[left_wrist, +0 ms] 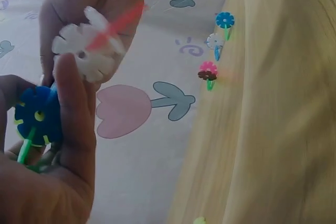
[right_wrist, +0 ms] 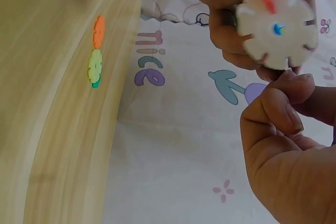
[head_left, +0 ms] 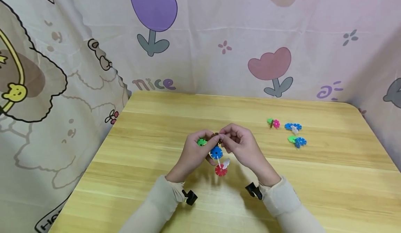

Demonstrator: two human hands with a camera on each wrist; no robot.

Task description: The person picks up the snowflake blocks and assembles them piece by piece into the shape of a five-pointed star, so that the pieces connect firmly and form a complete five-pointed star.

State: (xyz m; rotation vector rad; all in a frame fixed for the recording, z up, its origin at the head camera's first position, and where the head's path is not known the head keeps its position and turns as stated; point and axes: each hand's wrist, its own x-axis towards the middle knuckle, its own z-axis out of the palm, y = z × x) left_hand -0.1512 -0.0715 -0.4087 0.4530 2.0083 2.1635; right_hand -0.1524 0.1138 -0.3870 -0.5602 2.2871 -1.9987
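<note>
Near the table's middle, my left hand (head_left: 192,151) holds a linked chain of notched plastic discs. A green disc (head_left: 201,142) and a blue disc (head_left: 216,153) show beside its thumb. Lower on the chain hang a red disc (head_left: 221,170) and a white disc (head_left: 226,163). The fingertips of my right hand (head_left: 245,149) pinch a brown disc (head_left: 216,134) at the top of the chain, against the left fingers. In the right wrist view, a large white disc (right_wrist: 294,35) partly covers the left hand. Fingers hide where the brown disc joins.
To the right on the wooden table (head_left: 141,128) lie a pink-and-green disc cluster (head_left: 275,123), a blue-and-white one (head_left: 293,127) and a blue-and-green one (head_left: 300,142). The right wrist view shows an orange disc (right_wrist: 98,31) and a pale yellow disc (right_wrist: 95,65). A printed curtain (head_left: 203,52) hangs behind.
</note>
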